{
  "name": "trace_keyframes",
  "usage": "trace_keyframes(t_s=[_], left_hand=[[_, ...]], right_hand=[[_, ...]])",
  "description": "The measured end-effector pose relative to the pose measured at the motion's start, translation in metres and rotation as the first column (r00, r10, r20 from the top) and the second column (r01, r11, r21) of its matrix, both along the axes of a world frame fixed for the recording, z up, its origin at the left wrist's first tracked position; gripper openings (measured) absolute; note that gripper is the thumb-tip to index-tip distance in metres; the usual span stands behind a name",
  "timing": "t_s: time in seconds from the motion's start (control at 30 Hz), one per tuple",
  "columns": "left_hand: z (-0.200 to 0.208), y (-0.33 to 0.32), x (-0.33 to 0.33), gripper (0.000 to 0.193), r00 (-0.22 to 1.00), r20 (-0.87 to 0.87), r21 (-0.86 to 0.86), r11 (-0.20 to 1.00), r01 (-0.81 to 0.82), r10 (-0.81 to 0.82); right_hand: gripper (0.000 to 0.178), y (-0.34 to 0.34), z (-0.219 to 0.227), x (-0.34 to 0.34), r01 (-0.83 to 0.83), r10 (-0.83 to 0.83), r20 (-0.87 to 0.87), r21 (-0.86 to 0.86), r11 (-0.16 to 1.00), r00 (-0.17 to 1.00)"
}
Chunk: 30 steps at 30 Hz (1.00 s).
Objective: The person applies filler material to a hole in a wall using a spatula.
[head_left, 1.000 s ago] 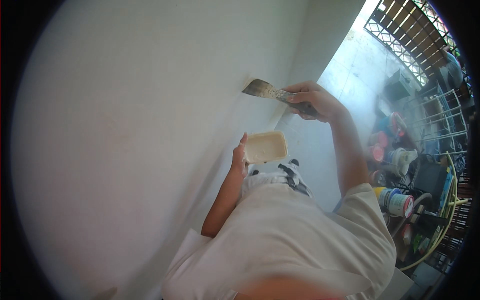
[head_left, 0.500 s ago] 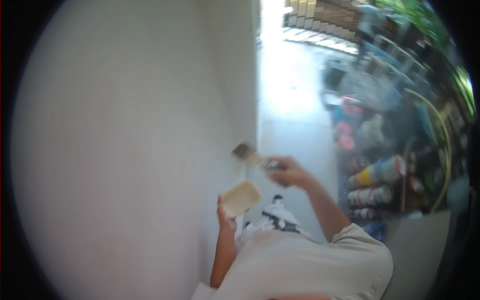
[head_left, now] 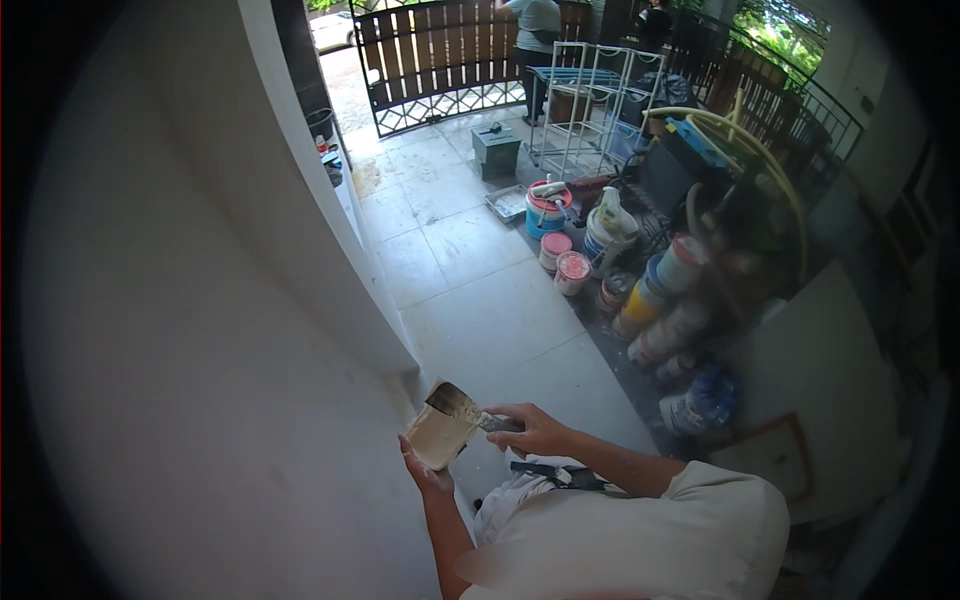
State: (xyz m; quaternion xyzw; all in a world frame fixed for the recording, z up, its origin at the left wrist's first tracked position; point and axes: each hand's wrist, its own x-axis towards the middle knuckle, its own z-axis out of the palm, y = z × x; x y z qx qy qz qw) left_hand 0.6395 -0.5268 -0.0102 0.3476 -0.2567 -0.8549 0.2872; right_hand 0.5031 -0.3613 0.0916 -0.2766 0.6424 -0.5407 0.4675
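Scraper [head_left: 468, 411] gripped in R hand [head_left: 535, 430] fingers, blade [head_left: 446, 399] at cream tub [head_left: 436, 440] held w/ L hand [head_left: 428, 474] fingers.

Wearer's hands: 2, one left hand [head_left: 428, 473] and one right hand [head_left: 540, 432]. Scraper [head_left: 455, 401]: 1. Hand-held tub [head_left: 432, 442]: 1. Other people [head_left: 538, 38] in background: 2. White car [head_left: 332, 36], part seen: 1. Green-grey box [head_left: 496, 156]: 1. Floor tray [head_left: 508, 205]: 1. Blue bucket [head_left: 545, 222], red-rimmed: 1. Small red-lidded pots [head_left: 573, 268], side by side: 2. Blue-wrapped bucket [head_left: 705, 395]: 1. Other containers [head_left: 642, 308] along the floor: several; blurred and overlapping, firm count not obtained.
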Motion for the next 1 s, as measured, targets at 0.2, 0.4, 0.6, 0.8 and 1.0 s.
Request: trace_keyframes(t_s=[0.2, 0.4, 0.6, 0.8, 1.0], left_hand=[[-0.007, -0.004, 0.004, 0.059, 0.994, -0.003, 0.038, 0.994, 0.107, -0.107], [0.038, 0.006, -0.001, 0.059, 0.994, 0.027, 0.015, 0.994, 0.107, -0.108], [0.033, 0.032, -0.005, 0.058, 1.0, 0.021, -0.008, 1.0, -0.014, 0.014], [-0.02, 0.134, -0.005, 0.056, 0.988, -0.028, -0.017, 0.989, -0.15, 0.149], [-0.041, 0.198, 0.011, 0.058, 0.989, 0.025, 0.017, 0.989, -0.147, 0.146]], right_hand=[[0.058, 0.006, 0.005, 0.018, 0.126, -0.126, -0.013, 0.049, 0.991, 0.992], [0.058, 0.009, 0.032, 0.019, 0.114, -0.115, 0.052, 0.021, 0.993, 0.992], [0.06, 0.027, 0.021, -0.014, -0.059, 0.059, 0.011, -0.009, 0.998, 0.998], [0.058, 0.109, -0.049, -0.043, -0.218, 0.218, -0.01, -0.063, 0.974, 0.976], [0.06, 0.168, -0.07, -0.021, -0.221, 0.222, 0.002, -0.057, 0.974, 0.975]])
